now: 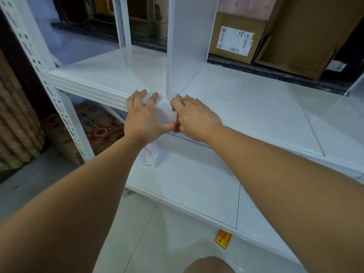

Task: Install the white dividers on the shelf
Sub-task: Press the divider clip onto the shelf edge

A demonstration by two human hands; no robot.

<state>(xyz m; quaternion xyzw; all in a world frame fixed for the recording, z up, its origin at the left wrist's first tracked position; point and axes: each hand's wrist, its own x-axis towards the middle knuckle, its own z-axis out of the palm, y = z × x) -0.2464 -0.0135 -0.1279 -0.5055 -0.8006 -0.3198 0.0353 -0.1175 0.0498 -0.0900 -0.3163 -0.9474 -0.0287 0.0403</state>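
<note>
A white divider panel (187, 48) stands upright on the white shelf board (246, 107), running from its front edge to the back. At the divider's front foot sits a rounded white clip piece (164, 113) over the shelf's front lip. My left hand (143, 117) lies flat on the shelf edge just left of the divider, thumb pressing the clip from below. My right hand (195, 117) presses on the shelf just right of it, fingers pinching the clip's right side. A second, clearer divider (354, 87) shows at the far right.
A perforated white upright post (39, 62) carries the shelf at left. A lower shelf board (197, 186) holds a crumpled plastic bag (149, 154). Cardboard boxes (275, 34) stand behind the shelf; a printed carton (94, 125) sits on the floor. An orange tag (222, 238) hangs below.
</note>
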